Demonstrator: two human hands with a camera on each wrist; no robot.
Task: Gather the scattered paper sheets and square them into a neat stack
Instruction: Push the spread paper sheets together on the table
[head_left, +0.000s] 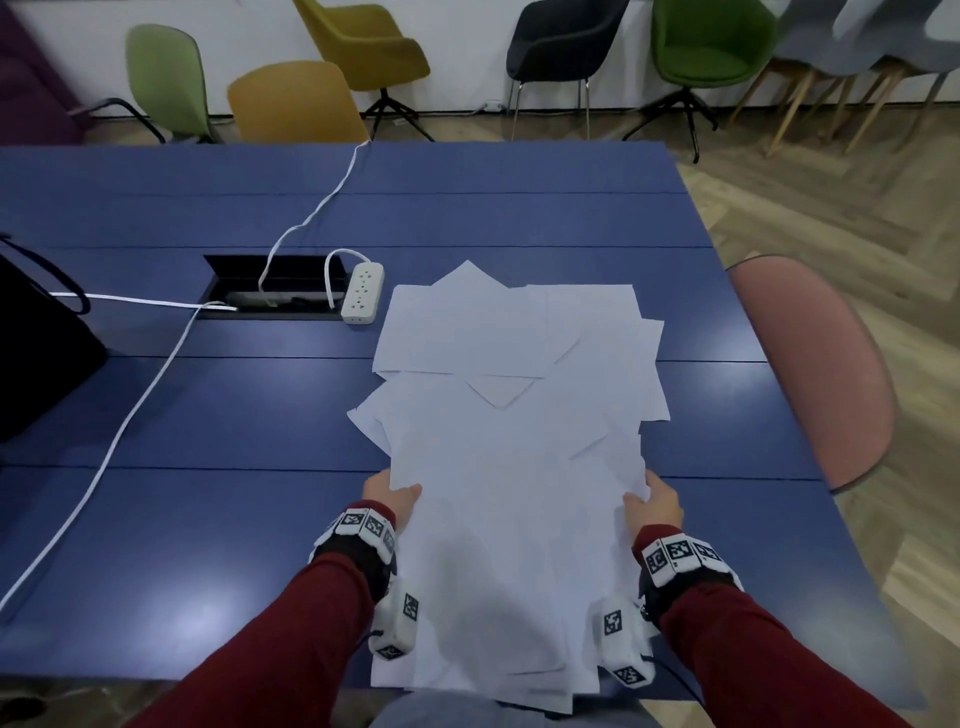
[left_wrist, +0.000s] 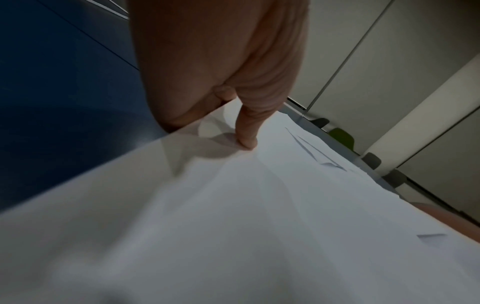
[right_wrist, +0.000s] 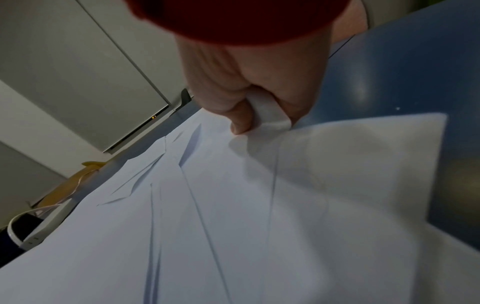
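Several white paper sheets (head_left: 514, 415) lie overlapped and fanned at odd angles on the blue table (head_left: 208, 415), reaching past its near edge. My left hand (head_left: 390, 494) pinches the left edge of the nearer sheets, thumb on top, fingers hidden beneath. In the left wrist view the thumb (left_wrist: 246, 131) presses down on the paper (left_wrist: 233, 205). My right hand (head_left: 655, 499) grips the right edge. The right wrist view shows that hand (right_wrist: 249, 115) with bunched paper (right_wrist: 270, 111) squeezed between thumb and fingers. The far sheets (head_left: 498, 322) lie loose, untouched by either hand.
A white power strip (head_left: 362, 293) with its cable lies just left of the far sheets, beside an open cable well (head_left: 270, 286). A second white cable (head_left: 114, 447) crosses the table's left side. A black bag (head_left: 36, 338) stands far left. A pink chair (head_left: 821, 364) is close on the right.
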